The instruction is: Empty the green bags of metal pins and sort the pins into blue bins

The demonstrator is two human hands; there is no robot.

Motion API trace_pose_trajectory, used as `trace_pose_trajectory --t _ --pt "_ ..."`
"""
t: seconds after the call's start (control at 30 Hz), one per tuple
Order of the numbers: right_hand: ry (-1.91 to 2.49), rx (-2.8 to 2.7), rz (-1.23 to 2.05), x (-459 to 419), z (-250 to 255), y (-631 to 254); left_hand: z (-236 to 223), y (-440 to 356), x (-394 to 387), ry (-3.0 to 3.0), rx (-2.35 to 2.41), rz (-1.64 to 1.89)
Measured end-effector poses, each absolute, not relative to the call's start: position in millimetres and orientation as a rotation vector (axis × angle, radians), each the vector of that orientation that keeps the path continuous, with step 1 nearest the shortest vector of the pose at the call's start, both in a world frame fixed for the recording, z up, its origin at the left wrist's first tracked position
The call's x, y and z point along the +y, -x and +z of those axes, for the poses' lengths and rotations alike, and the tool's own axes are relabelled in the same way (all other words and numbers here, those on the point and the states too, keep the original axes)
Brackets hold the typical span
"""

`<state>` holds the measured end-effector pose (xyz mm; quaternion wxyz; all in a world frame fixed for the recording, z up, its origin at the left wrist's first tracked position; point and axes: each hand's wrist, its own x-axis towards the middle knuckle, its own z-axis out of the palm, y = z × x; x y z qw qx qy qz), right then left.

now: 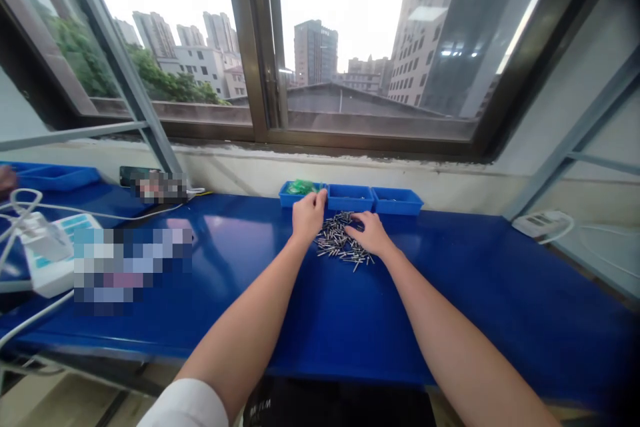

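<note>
A loose pile of small, thin metal pins (340,247) lies on the blue table; the pieces are too small to tell their exact kind. My left hand (308,215) is closed, its fingertips pinched together at the front of the left blue bin (293,201). Whatever it may hold is hidden. Green material (303,186), perhaps plastic, fills that bin. At the pile's right side, my right hand (371,233) reaches over the pins with thumb and fingers apart. Behind the pile stand the middle blue bin (350,203) and the right blue bin (399,207), each with a few small bits inside.
On the left of the blue table (225,300) are a white power strip (47,273) with cables and a phone-like object (143,177). Another person's hand (7,180) is beside a blue tray (60,177). A white socket block (543,223) is at the right.
</note>
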<state>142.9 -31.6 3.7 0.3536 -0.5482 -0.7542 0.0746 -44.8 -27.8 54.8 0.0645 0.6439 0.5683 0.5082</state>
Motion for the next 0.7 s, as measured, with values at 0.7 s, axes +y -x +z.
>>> trace_pose_trajectory --t 0.7 --pt "1.454 -2.064 0.182 -31 8 -147 20 42 -30 -2.48 1.553 0.916"
